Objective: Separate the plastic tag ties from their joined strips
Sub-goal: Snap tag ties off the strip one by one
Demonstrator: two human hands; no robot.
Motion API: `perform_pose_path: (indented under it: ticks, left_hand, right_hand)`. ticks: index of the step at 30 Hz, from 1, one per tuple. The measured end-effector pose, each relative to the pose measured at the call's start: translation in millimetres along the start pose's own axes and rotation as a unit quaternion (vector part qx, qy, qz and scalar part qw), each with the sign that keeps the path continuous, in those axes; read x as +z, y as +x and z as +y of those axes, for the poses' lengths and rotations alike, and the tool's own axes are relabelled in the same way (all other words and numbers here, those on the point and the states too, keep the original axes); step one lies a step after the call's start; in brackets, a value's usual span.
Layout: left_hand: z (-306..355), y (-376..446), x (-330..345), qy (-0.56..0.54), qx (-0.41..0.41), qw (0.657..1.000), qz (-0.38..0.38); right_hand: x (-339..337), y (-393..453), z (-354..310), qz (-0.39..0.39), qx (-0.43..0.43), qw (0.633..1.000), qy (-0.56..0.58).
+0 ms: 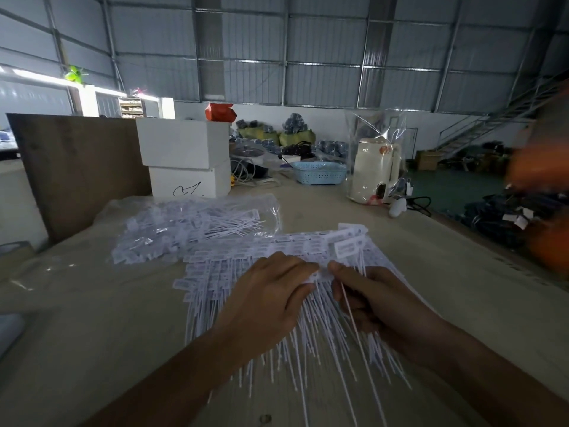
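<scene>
A spread of white plastic tag ties in joined strips [234,272] lies on the table in front of me, flat heads towards the far side and thin tails pointing at me. My left hand [271,291] rests on top of the strips with its fingers curled over the heads of one strip. My right hand [372,297] pinches a single tie [351,306] at the strip's right end, close to my left fingertips. The tie's tail runs down across my right palm. Two loose tie heads [349,248] stick up just beyond my hands.
A clear plastic bag of more ties [184,229] lies at the left rear. Behind it stand two stacked white boxes [184,158], a brown board [77,167], a blue basket [318,172] and a bagged cream kettle [374,171]. The table edge [492,241] runs along the right.
</scene>
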State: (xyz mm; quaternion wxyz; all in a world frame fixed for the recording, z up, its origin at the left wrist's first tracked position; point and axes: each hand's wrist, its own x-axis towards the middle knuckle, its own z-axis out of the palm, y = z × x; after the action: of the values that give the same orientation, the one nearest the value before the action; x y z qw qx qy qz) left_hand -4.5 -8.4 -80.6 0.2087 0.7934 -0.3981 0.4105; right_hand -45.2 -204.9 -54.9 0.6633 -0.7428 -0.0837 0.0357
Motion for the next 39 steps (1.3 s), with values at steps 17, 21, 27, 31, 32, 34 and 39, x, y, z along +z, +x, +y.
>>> perform_pose_path:
  ticks: [17, 21, 27, 31, 32, 34, 39]
  left_hand:
    - [8.7, -2.2, -2.4, -0.061, -0.012, 0.998, -0.006]
    - [13.3, 0.3, -7.4, -0.136, -0.095, 0.985, -0.043]
    - [12.1, 7.2, -7.8, -0.266, -0.174, 0.946, -0.061]
    - [10.9, 8.7, -9.1, -0.376, -0.223, 0.898, -0.049]
    - [11.0, 9.1, -8.9, -0.388, -0.229, 0.892, -0.045]
    - [11.6, 9.0, -7.4, -0.401, -0.234, 0.885, -0.043]
    - [13.3, 9.1, -8.2, -0.45, -0.24, 0.859, -0.05]
  right_hand:
    - [3.1, 0.4, 5.5, 0.006, -0.022, 1.0, -0.011]
    - [-0.4, -0.8, 1.9, -0.009, -0.094, 0.992, -0.086]
    - [-0.1, -1.6, 4.1, -0.011, -0.107, 0.99, -0.09]
    - [3.5, -3.3, 3.0, -0.001, -0.155, 0.975, -0.16]
    - [4.4, -3.2, 3.0, 0.003, -0.161, 0.973, -0.166]
    - [5.4, -3.1, 3.3, 0.007, -0.159, 0.976, -0.145]
    - [3.7, -3.6, 1.5, 0.002, -0.14, 0.983, -0.117]
